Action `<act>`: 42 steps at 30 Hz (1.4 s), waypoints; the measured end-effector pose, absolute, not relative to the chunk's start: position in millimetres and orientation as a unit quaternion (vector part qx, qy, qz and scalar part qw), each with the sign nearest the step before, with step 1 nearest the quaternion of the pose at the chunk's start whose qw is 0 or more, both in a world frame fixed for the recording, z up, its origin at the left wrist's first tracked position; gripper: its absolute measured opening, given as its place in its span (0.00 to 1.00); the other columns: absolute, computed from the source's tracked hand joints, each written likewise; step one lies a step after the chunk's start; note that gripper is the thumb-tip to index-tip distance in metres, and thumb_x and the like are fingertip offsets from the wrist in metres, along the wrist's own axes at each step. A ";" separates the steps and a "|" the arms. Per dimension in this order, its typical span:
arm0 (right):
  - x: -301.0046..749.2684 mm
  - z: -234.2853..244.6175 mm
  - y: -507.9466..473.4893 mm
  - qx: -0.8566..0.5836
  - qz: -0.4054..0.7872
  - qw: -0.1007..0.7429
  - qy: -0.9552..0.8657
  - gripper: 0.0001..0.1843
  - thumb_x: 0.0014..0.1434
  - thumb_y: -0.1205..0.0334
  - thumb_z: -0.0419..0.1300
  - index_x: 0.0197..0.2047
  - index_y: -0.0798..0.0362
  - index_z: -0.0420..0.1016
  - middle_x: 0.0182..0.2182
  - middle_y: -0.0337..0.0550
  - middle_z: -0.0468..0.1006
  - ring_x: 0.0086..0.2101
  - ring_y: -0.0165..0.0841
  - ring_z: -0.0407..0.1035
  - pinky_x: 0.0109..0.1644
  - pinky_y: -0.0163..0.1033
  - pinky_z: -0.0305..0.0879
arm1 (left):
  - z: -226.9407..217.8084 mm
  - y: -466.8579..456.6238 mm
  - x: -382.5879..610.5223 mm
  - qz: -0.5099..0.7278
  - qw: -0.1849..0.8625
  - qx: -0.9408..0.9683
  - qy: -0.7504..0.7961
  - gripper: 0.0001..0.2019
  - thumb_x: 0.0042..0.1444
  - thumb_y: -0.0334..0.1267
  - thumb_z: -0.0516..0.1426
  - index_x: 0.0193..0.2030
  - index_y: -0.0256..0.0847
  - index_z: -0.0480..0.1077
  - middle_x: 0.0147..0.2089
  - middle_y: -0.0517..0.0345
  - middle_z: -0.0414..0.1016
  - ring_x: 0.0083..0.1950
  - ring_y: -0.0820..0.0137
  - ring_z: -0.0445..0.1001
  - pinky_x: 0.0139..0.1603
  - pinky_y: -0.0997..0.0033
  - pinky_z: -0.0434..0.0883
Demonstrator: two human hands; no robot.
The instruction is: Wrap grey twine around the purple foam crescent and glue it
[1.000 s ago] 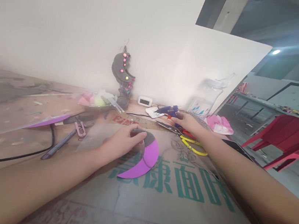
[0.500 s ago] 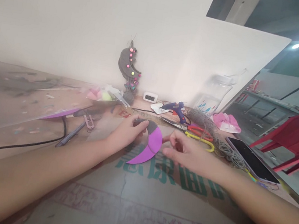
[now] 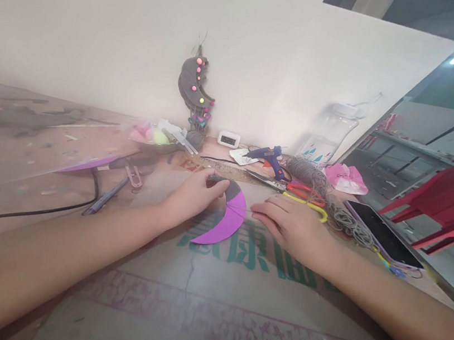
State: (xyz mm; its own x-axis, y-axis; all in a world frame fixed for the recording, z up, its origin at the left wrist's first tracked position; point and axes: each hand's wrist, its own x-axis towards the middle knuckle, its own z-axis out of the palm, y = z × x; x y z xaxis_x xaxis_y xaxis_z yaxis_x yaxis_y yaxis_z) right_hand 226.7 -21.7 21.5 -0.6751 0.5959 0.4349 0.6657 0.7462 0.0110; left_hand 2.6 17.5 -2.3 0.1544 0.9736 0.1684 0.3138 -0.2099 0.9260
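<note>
A purple crescent [image 3: 225, 223] cut from card lies on a printed cardboard sheet [image 3: 233, 306]; its upper tip is wrapped in grey yarn. My left hand [image 3: 191, 199] presses on that wrapped tip with curled fingers. My right hand [image 3: 290, 227] rests just right of the crescent, fingertips pinched together at its outer edge. A thin grey strand runs from them across the purple face. A loose bundle of grey yarn [image 3: 325, 192] lies behind my right hand.
Behind the crescent lie scissors [image 3: 299, 194], a blue glue gun [image 3: 269, 156], a small clock [image 3: 228, 139], a bowl of pompoms [image 3: 153, 137] and a clear jar [image 3: 328, 136]. A finished grey moon [image 3: 194, 84] hangs on the wall. A phone [image 3: 382, 234] lies right, a black cable [image 3: 35, 213] left.
My right hand came back from the glue gun and scissors area to the crescent's right edge and closed its fingertips there. My left hand stayed on the crescent.
</note>
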 end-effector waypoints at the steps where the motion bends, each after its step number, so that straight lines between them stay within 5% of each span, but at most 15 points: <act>1: 228.1 22.0 -21.2 -0.320 -0.111 0.211 -0.917 0.10 0.65 0.61 0.52 0.42 0.52 0.73 0.32 0.44 0.76 0.34 0.34 0.68 0.39 0.39 0.62 | -2.3 16.5 2.6 0.414 0.386 0.667 0.484 0.12 0.54 0.47 0.53 0.29 0.40 0.65 0.25 0.60 0.73 0.24 0.72 0.68 0.26 0.73 0.63; 8: 226.9 22.6 -14.5 -0.372 -0.042 0.328 -0.867 0.09 0.63 0.61 0.55 0.36 0.53 0.75 0.27 0.41 0.76 0.28 0.30 0.67 0.33 0.35 0.61 | 0.1 11.9 2.6 0.359 0.372 0.720 0.464 0.12 0.55 0.48 0.52 0.33 0.41 0.66 0.25 0.60 0.74 0.23 0.72 0.69 0.23 0.74 0.63; 17: 234.3 5.2 6.2 -0.468 0.104 0.293 -0.827 0.07 0.61 0.61 0.56 0.35 0.53 0.74 0.30 0.40 0.75 0.29 0.30 0.64 0.31 0.35 0.60 | -4.2 17.8 1.4 0.362 0.427 0.706 0.434 0.12 0.56 0.48 0.52 0.30 0.41 0.62 0.23 0.60 0.73 0.23 0.73 0.69 0.23 0.74 0.64; 42: 232.2 1.5 5.0 -0.455 0.098 0.327 -0.823 0.07 0.61 0.61 0.56 0.34 0.52 0.74 0.28 0.39 0.71 0.27 0.29 0.61 0.31 0.35 0.56 | 3.0 12.4 2.6 0.305 0.418 0.751 0.409 0.10 0.57 0.45 0.52 0.31 0.42 0.65 0.25 0.62 0.74 0.24 0.74 0.70 0.24 0.76 0.63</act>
